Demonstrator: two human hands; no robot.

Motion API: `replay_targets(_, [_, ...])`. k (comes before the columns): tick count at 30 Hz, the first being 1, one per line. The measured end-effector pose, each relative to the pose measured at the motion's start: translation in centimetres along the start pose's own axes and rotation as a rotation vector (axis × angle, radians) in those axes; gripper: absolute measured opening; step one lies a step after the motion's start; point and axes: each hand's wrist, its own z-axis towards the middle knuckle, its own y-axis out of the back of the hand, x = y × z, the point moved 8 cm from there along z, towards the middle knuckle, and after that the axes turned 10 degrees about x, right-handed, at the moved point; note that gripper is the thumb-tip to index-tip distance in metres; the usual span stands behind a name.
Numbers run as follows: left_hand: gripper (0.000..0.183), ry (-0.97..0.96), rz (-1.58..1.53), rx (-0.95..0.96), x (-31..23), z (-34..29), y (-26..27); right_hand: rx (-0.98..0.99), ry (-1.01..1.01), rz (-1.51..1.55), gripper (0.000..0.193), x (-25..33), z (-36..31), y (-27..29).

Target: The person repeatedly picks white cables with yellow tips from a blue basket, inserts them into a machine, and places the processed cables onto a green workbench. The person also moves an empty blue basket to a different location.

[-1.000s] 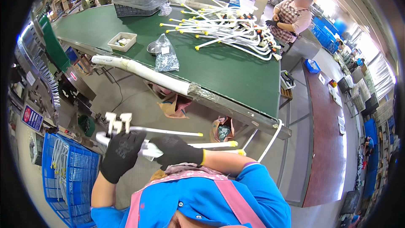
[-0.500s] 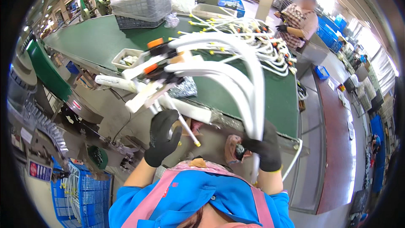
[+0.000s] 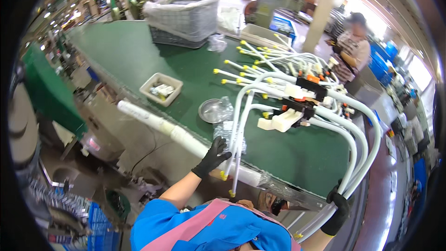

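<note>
At lower right of the frame, the right black-gloved hand (image 3: pixel 339 210) clamps its fingers on bent white tubes with black joints (image 3: pixel 346 100), held above the green-topped bench (image 3: pixel 292 160). The left black-gloved hand (image 3: pixel 213 158), lower centre, has fingers apart near their yellow-capped ends (image 3: pixel 224 175); contact is unclear. One-sided support could let them tip and snag the pile of white yellow-tipped tubes (image 3: pixel 254 70) behind. Nearby, a clear plastic bag (image 3: pixel 224 130) and round metal dish (image 3: pixel 207 111) crowd the centre.
</note>
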Motion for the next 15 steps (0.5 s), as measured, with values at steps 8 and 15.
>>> replay_targets(8, [0.047,0.235,-0.559,0.294,1.1,5.9,-5.7,-0.053,-0.132,-0.037,0.054,-3.0,2.2,3.8])
replay_targets(15, [0.025,0.159,-0.302,0.120,-1.5,6.6,-5.6,0.070,-0.127,0.082,0.061,-4.4,7.9,5.1])
